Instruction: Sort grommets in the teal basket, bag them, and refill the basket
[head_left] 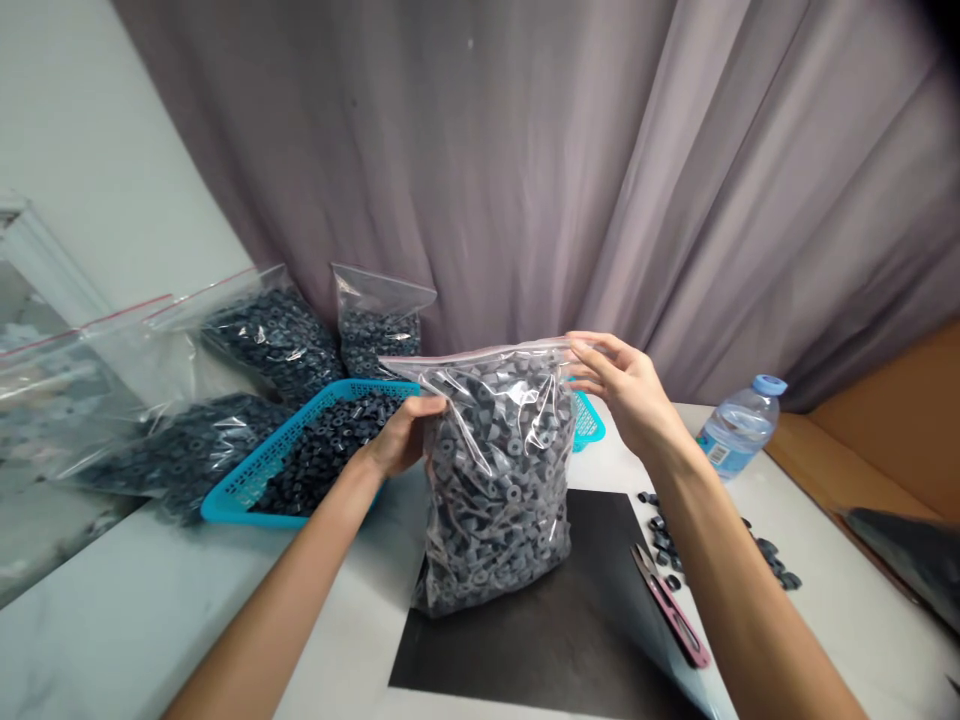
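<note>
A clear zip bag [499, 480] full of small grey ring-shaped pieces stands upright in front of me, its bottom at the black mat [517, 650]. My left hand [405, 435] grips the bag's upper left side, thumb on the front and the other fingers hidden behind. At the bag's top right corner, my right hand [619, 385] pinches the end of the zip strip between thumb and fingers. The bag's top edge runs nearly level and looks closed along the strip.
Behind on the left, a blue basket [300, 518] holds dark pieces, with filled zip bags [274, 335] around it. Pink-handled thread snips [671, 610] lie on the mat's right edge. Loose dark pieces [660, 540] and a water bottle [739, 425] are farther right.
</note>
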